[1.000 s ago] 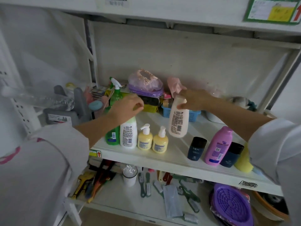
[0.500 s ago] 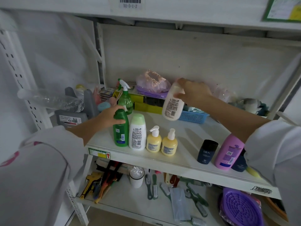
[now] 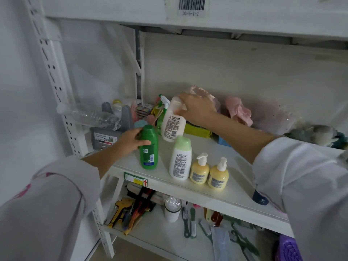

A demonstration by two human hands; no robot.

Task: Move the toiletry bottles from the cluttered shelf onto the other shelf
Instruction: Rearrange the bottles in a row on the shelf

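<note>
Now left hand (image 3: 130, 141) fingers grip green bottle (image 3: 149, 147); right hand (image 3: 196, 108) fingers grip white bottle (image 3: 173, 123).

barcode label (image 3: 189, 5) on upper shelf edge: bars over code, reads approx. "D2-5-1-2" | shelf-edge sticker (image 3: 136, 180): red up-arrow on white, remaining print illegible | white bottle with green cap (image 3: 180, 159): heading "HERBAL", fine print illegible | green bottle (image 3: 148, 147): QR code and barcode, no legible words
</note>
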